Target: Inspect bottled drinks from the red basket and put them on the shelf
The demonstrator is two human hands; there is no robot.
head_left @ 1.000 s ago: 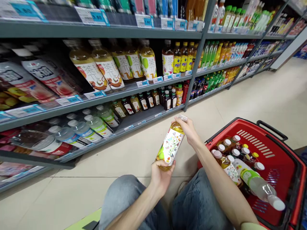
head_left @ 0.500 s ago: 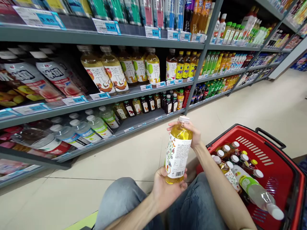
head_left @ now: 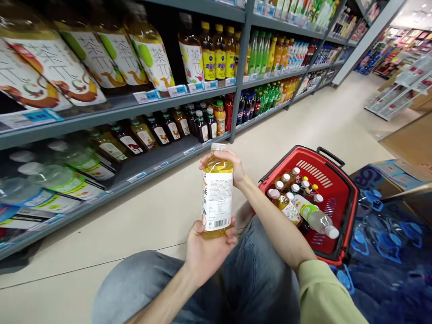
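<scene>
A bottle of yellow tea drink point(head_left: 218, 200) with a white cap stands nearly upright above my knees. Its white label, with small print and a barcode, faces me. My left hand point(head_left: 209, 254) supports the base, its thumb and fingers closed around the lower part. Around the neck, just below the cap, my right hand point(head_left: 234, 164) is wrapped; some of its fingers are hidden behind the bottle. Right of my right forearm is a red shopping basket point(head_left: 340, 191) holding several bottles, among them a clear one with a green label point(head_left: 313, 213) lying aslant.
Drink shelves point(head_left: 135, 105) run along the left and back, lined with tea bottles point(head_left: 153, 56) and small dark bottles point(head_left: 168, 128). Large blue water jugs point(head_left: 384, 238) and cardboard boxes point(head_left: 411, 139) stand right of the basket. A wire rack point(head_left: 401, 85) stands farther back.
My view has swung rightward, bringing the water jugs and rack into sight. The bottle has turned so that more of the printed text and barcode faces me. Both hands still hold it.
</scene>
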